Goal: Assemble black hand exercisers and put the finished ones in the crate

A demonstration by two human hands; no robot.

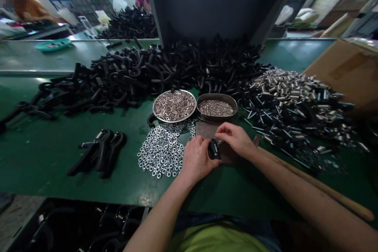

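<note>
My left hand [196, 159] is closed around a black plastic part [214, 149] with small pale lettering on it. The part is held over a flat metal plate [203, 129] on the green table. Beside it, the fingertips of my right hand [238, 139] are pinched together at a small ridged metal piece [219, 141] at the part's upper right; it looks like a spring or screw, too small to tell. Left of my left hand lies a spread of shiny metal nuts or washers [162, 153]. A round dish [154, 111] of small metal pins and an oval tin [235, 104] of tiny metal pieces stand just beyond.
Black plastic parts [177, 63] are heaped along the back. Several assembled black pieces [103, 151] lie at left. Metal sleeves [283, 86] and screws cover the right, near a cardboard box [348, 75]. A wooden handle [321, 185] lies under my right forearm. Other people sit beyond.
</note>
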